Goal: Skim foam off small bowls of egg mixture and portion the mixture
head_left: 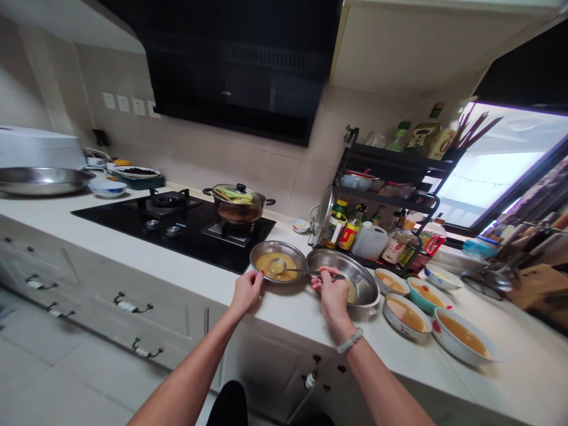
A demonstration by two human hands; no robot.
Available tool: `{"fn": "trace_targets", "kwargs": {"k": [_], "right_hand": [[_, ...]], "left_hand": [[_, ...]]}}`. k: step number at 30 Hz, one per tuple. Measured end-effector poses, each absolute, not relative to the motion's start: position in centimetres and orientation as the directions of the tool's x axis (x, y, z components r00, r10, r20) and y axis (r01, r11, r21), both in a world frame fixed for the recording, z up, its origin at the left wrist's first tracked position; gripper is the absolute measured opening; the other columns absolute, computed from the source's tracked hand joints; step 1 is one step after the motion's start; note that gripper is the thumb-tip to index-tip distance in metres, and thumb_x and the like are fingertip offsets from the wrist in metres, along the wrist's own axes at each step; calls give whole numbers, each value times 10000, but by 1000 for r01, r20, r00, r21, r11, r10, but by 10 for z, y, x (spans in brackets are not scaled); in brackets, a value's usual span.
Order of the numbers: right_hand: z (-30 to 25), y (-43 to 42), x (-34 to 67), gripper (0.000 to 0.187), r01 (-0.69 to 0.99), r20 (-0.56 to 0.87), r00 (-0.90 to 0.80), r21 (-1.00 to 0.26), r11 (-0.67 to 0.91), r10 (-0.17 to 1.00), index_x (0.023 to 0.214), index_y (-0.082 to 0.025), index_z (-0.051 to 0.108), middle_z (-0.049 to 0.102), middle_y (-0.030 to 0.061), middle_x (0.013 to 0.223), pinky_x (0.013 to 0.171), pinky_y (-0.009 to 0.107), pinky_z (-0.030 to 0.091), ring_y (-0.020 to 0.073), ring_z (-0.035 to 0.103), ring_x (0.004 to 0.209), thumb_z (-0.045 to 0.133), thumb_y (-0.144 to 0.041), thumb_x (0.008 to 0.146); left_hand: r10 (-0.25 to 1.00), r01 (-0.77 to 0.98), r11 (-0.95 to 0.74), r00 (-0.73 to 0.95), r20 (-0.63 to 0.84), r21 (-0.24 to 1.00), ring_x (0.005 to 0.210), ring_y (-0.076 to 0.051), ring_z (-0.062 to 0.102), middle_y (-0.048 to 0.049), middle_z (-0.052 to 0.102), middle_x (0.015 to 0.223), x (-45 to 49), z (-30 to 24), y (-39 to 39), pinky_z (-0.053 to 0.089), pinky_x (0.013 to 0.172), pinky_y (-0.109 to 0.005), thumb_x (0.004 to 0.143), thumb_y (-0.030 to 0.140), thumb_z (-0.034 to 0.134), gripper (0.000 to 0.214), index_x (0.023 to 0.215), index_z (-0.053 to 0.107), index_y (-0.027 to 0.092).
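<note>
My right hand (332, 291) is closed around the handle of a metal ladle (278, 266). The ladle's bowl dips into yellowish-brown liquid in a shallow steel bowl (298, 251). At that bowl's near left rim, my left hand (249, 290) pinches the edge between thumb and fingers. Under my right hand stands a larger steel basin (364, 278) with some of the same pale liquid at its bottom, partly hidden by the hand. Several bowls of brownish liquid stand to the right, among them a patterned bowl (407, 316) and a larger white bowl (464, 336).
A lidded pot (238, 210) sits on the right burner of the black gas hob (195, 254). Behind the basin stands a black rack (386, 198) of bottles and dishes. A wide steel pan (44, 182) lies at the far left. The range hood (235, 77) hangs above.
</note>
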State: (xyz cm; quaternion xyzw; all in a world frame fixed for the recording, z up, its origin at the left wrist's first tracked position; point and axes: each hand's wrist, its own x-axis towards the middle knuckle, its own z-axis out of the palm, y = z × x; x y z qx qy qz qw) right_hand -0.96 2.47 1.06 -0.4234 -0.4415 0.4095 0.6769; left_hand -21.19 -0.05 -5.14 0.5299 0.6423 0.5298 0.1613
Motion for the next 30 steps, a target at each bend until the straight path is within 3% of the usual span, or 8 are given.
{"fn": "trace_targets", "kwargs": {"k": [10, 16, 20, 25, 30], "right_hand": [[42, 15, 40, 256, -296, 206, 358, -900, 320, 911, 744, -158, 548, 595, -35, 512, 384, 201, 452, 125, 584, 433, 712, -281, 590], [51, 20, 89, 250, -187, 261, 479, -903, 387, 838, 752, -161, 557, 591, -24, 531, 390, 228, 447, 141, 582, 454, 696, -295, 593], [46, 19, 112, 291, 51, 347, 525, -924, 378, 777, 794, -156, 578, 598, 0, 512, 393, 266, 454, 166, 573, 434, 661, -393, 646], [31, 4, 126, 332, 434, 614, 254, -763, 479, 747, 891, -148, 611, 623, 30, 572, 448, 298, 494, 168, 578, 445, 559, -453, 770], [29, -10, 120, 174, 538, 805, -47, -478, 694, 591, 905, -188, 653, 636, 48, 753, 498, 290, 522, 142, 591, 527, 554, -306, 825]], "left_hand": [[853, 527, -115, -383, 356, 842, 507, -133, 460, -1, 537, 493, -213, -53, 0, 305, 520, -244, 833, 472, 383, 433, 575, 566, 178], [847, 520, -118, -392, 359, 846, 517, -142, 490, -14, 568, 503, -213, -52, -1, 316, 520, -242, 825, 465, 399, 428, 585, 597, 172], [846, 527, -115, -393, 361, 842, 522, -143, 496, -14, 573, 505, -212, -51, -1, 316, 521, -240, 826, 468, 401, 430, 599, 609, 167], [845, 525, -117, -392, 362, 843, 518, -140, 491, -12, 573, 506, -213, -52, -1, 316, 518, -238, 823, 471, 405, 429, 598, 608, 167], [841, 524, -122, -397, 368, 843, 508, -134, 479, -9, 568, 510, -213, -53, -1, 317, 519, -240, 823, 473, 402, 429, 592, 599, 169]]}}
